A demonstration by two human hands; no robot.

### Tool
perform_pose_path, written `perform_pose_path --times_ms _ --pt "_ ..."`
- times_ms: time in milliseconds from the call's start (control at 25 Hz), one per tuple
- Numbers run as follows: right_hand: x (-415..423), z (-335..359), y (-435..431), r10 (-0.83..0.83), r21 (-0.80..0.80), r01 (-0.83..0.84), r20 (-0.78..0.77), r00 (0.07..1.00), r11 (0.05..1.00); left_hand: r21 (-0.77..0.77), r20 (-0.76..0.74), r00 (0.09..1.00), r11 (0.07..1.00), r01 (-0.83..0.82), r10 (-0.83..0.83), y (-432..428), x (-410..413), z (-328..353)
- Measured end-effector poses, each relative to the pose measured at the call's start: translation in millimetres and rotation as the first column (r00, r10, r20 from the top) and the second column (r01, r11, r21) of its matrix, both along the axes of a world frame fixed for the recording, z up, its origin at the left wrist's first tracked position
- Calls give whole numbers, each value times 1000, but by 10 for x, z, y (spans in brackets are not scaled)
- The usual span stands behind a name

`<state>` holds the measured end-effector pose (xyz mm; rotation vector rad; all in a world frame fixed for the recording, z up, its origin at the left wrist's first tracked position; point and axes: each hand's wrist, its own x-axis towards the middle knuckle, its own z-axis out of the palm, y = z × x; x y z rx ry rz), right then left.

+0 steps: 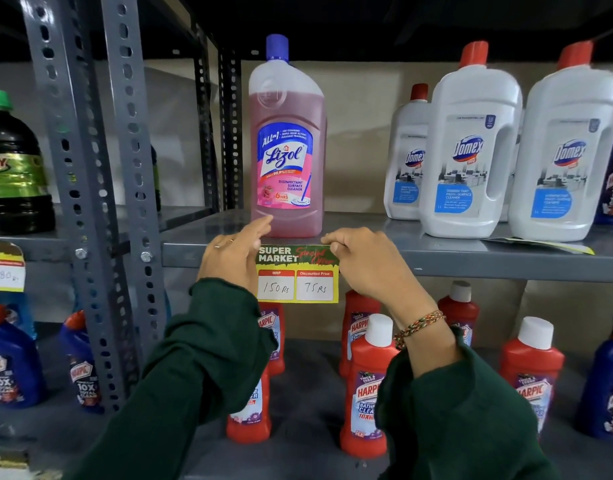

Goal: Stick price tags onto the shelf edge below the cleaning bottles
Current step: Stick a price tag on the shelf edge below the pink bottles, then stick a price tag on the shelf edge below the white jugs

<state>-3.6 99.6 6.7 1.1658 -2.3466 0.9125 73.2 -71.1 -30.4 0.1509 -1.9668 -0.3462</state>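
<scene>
Here the left hand (234, 258), fingers straight, is pressing the price tag (298, 287) (discounted: 75 Rs) to the shelf edge (471, 261); the right hand (355, 259) is pinching its corner.

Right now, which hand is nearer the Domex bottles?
Right. The right hand pinches the tag's top right, below-left of the Domex bottles; the left hand rests on the tag's left end, farther left.

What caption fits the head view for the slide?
Left hand presses, right hand pinches a price tag onto the shelf edge below the Lizol bottle.
</scene>
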Motion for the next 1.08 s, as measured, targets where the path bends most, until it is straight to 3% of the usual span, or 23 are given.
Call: perform_pose_path --times_ms 160,280,400,480,560,640,720,840,960,1080 --pt "-32 118 255 80 -269 -60 64 995 961 74 -100 994 997 -35 43 377 -25 86" --pt "-325 217 687 -163 -361 147 -14 987 921 -155 -172 985 986 -62 35 833 -235 231" --pt "-729 231 1228 -448 -404 405 -14 894 820 -290 -89 994 956 40 -69 1336 -557 340" --pt "-978 241 1522 -554 -236 533 -31 832 813 -381 -3 998 923 53 -58 1704 -794 337" --pt "-1122 280 1721 -585 76 592 -97 805 802 -441 76 997 897 24 11 2019 -1043 290" --pt "-1163 297 1841 -552 301 541 -55 832 785 -472 140 986 882 -15 91 2233 -1261 219" --pt "-1185 289 1912 -499 361 471 -17 866 805 -476 167 966 874 -95 196 2349 -1354 148" --pt "-1294 234 1958 -407 214 419 -101 908 882 -469 111 957 863 -186 267 2382 -1411 87" --pt "-1367 192 1997 -326 -64 320 -229 917 945 -399 149 955 899 -180 257 2408 -1376 80" --pt "-1254 174 2146 -113 -324 70 -116 987 943 -99 213 976 995 -14 35 2542 -1297 183"
